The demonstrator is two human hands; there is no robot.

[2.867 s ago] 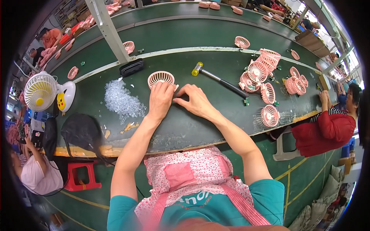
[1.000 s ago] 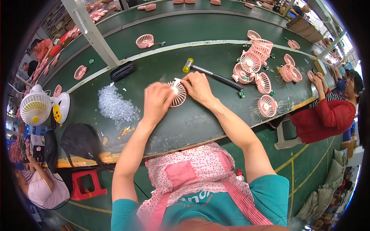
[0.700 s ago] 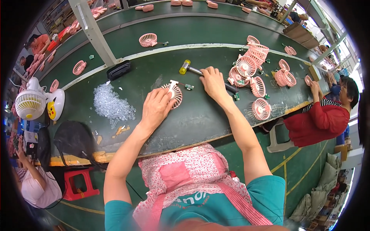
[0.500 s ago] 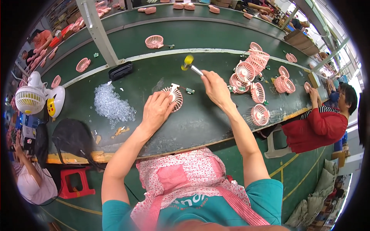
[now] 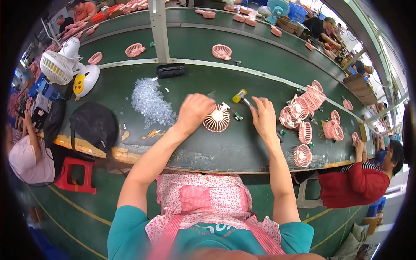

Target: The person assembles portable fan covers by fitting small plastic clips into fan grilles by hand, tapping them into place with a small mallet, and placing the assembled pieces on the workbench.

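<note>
My left hand point(image 5: 194, 112) rests on the left edge of a round pink fan grille point(image 5: 217, 119) that lies flat on the dark green workbench point(image 5: 208, 147). My right hand point(image 5: 263, 118) grips the black handle of a small mallet with a yellow head point(image 5: 238, 96), raised just above and to the right of the grille. The handle is mostly hidden inside my fist.
A heap of clear plastic bits point(image 5: 150, 101) lies left of my left hand. Several pink fan grilles point(image 5: 303, 117) stand stacked to the right. A black box point(image 5: 171, 70), a white desk fan point(image 5: 58, 66) and a black bag point(image 5: 93, 123) sit further left. A person in red point(image 5: 359, 182) works at the right.
Both hands first pressed the grille together. My right hand then reached right, picked up the mallet and brought it over the grille. My left hand stayed on the grille.
</note>
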